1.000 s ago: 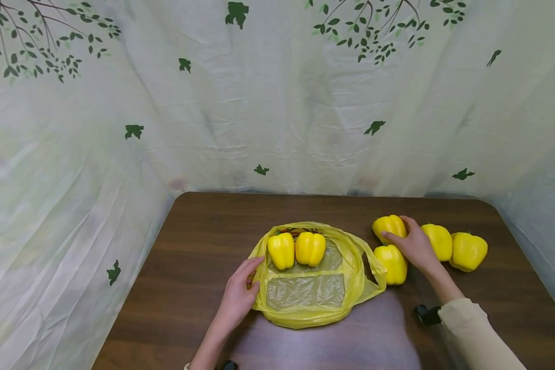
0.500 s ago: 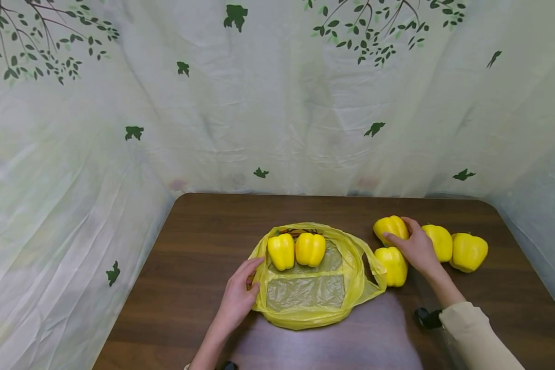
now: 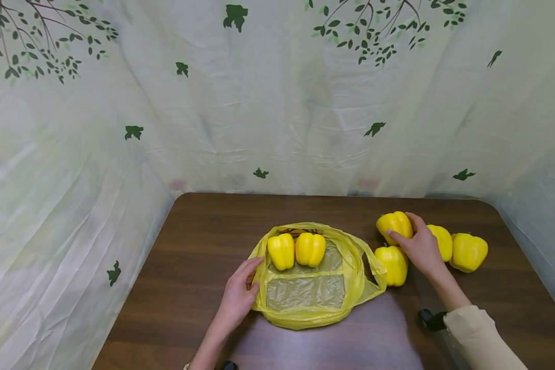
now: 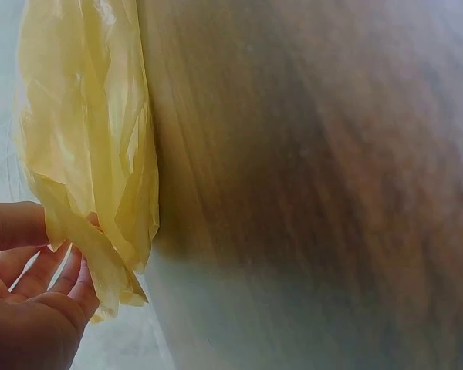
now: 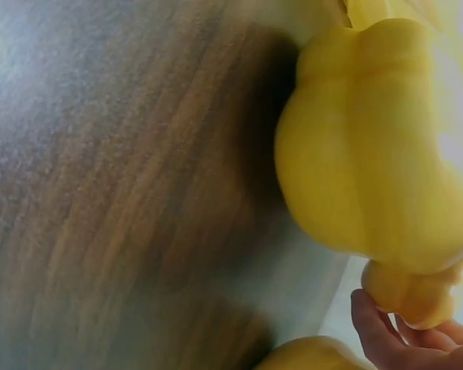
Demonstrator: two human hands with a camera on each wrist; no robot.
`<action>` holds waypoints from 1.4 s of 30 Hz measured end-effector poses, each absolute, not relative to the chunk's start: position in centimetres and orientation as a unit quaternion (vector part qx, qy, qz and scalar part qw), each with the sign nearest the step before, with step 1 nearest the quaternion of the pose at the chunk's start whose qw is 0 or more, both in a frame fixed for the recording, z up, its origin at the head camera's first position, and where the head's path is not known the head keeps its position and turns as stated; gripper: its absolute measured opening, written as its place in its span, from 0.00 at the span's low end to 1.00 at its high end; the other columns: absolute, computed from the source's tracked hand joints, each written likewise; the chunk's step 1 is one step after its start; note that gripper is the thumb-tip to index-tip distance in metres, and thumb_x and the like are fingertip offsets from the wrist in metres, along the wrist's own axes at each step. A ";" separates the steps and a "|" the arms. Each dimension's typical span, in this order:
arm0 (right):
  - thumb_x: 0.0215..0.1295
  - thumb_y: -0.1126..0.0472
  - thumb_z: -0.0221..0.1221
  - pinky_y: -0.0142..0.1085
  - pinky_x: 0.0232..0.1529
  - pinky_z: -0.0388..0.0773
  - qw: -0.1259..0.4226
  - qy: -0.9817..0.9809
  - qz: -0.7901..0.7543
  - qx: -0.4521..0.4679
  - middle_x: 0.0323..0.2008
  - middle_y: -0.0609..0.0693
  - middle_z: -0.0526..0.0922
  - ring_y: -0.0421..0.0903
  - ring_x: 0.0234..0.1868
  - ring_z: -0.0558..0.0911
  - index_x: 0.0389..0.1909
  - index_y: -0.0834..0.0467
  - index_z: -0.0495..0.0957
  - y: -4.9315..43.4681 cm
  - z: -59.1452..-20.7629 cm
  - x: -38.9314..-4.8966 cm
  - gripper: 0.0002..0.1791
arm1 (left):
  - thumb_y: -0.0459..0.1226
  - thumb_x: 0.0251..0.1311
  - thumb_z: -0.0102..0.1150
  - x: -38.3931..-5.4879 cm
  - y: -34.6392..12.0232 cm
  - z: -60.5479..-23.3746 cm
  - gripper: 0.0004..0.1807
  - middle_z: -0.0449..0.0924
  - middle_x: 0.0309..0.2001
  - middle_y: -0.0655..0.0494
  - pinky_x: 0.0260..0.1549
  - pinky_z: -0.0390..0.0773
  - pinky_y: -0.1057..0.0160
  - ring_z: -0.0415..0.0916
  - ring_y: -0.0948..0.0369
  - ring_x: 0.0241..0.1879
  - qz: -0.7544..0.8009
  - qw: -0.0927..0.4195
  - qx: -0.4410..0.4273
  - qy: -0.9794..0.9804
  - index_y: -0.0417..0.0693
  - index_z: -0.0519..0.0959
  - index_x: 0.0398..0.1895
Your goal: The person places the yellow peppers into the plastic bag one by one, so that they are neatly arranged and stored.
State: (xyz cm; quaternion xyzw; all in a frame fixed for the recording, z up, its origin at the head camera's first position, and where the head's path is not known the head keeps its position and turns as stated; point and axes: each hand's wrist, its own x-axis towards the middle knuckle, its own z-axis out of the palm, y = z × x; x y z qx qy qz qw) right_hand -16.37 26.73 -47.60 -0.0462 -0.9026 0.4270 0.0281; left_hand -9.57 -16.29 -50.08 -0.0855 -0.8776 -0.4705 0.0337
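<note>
An open yellow plastic bag [image 3: 305,319] sits mid-table, with two yellow bell peppers [image 3: 310,250] lying inside toward its far side. My left hand [image 3: 241,289] holds the bag's left edge; in the left wrist view the plastic [image 4: 89,154] passes between thumb and fingers. My right hand [image 3: 423,246] grips a yellow bell pepper [image 3: 394,226] from its right side, to the right of the bag. In the right wrist view, my fingertips [image 5: 364,308] touch that pepper, partly hidden behind a nearer bell pepper [image 5: 370,154].
One bell pepper [image 3: 391,266] lies against the bag's right handle loop [image 3: 373,267]. Two more, a partly covered pepper [image 3: 441,241] and a far-right pepper [image 3: 469,252], lie beyond my right hand. A leaf-printed curtain [image 3: 277,103] hangs behind the brown table [image 3: 203,231].
My right hand has moved slightly right and away from me, and the gripped bell pepper has shifted with it, rising a little in the head view. My left hand and the bag stay put.
</note>
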 end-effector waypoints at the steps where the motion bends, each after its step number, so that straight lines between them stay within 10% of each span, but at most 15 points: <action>1: 0.66 0.40 0.59 0.63 0.58 0.65 0.032 -0.902 0.429 -0.046 0.68 0.73 0.60 0.69 0.62 0.66 0.74 0.69 0.49 26.7 -47.5 -16.3 0.50 | 0.19 0.53 0.59 -9.6 -16.3 -50.1 0.32 0.75 0.59 0.56 0.44 0.77 0.59 0.74 0.58 0.52 -0.471 0.034 -0.086 -0.878 0.45 0.76 0.63; 26: 0.64 0.43 0.62 0.56 0.52 0.74 0.088 -0.884 0.460 -0.005 0.67 0.65 0.66 0.61 0.57 0.73 0.75 0.60 0.53 24.3 -44.8 -14.2 0.47 | 0.18 0.54 0.56 -9.8 -16.1 -50.3 0.31 0.74 0.61 0.56 0.44 0.77 0.58 0.74 0.58 0.52 -0.469 0.032 -0.090 -0.878 0.44 0.75 0.64; 42: 0.63 0.46 0.65 0.24 0.42 0.71 0.100 -0.882 0.460 0.017 0.64 0.61 0.70 0.56 0.51 0.75 0.74 0.58 0.58 22.5 -44.6 -13.2 0.43 | 0.19 0.54 0.57 -9.8 -16.2 -50.3 0.31 0.74 0.60 0.55 0.45 0.77 0.58 0.75 0.58 0.51 -0.471 0.032 -0.086 -0.877 0.43 0.75 0.64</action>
